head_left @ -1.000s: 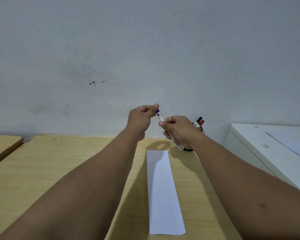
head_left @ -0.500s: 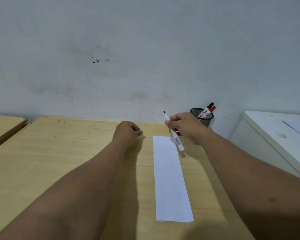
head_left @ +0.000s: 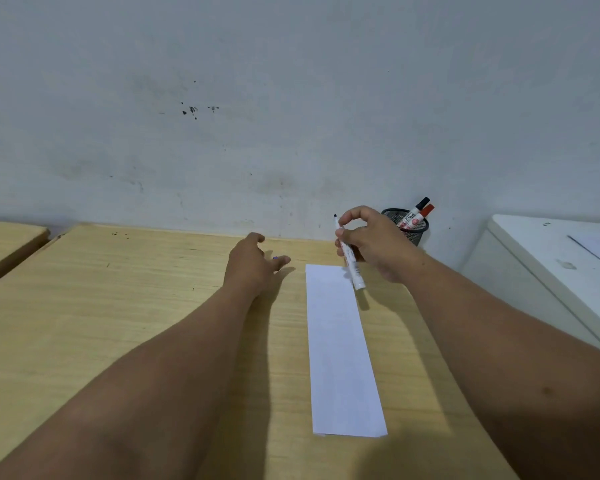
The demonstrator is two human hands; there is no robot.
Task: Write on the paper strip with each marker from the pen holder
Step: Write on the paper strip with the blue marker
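A white paper strip [head_left: 340, 348] lies lengthwise on the wooden table [head_left: 118, 306]. My right hand [head_left: 374, 244] hovers over the strip's far end and grips an uncapped white marker [head_left: 352, 265], its dark tip pointing up and away. My left hand [head_left: 253, 261] rests low on the table left of the strip, thumb lifted and fingers apart. A small blue cap [head_left: 275, 258] peeks out at its fingertips, mostly hidden. At the back right, a black mesh pen holder [head_left: 411, 232] holds a black-capped marker [head_left: 420, 206] and a red-capped marker [head_left: 426, 211].
A grey wall runs along the far side of the table. A white cabinet top [head_left: 561, 258] with a paper sheet on it stands to the right, close to the table edge. A second wooden table [head_left: 4, 240] sits at the left.
The cap came off the marker. My left hand moved down to the table with the blue cap and spread its fingers. My right hand lowered the marker over the strip's far end.
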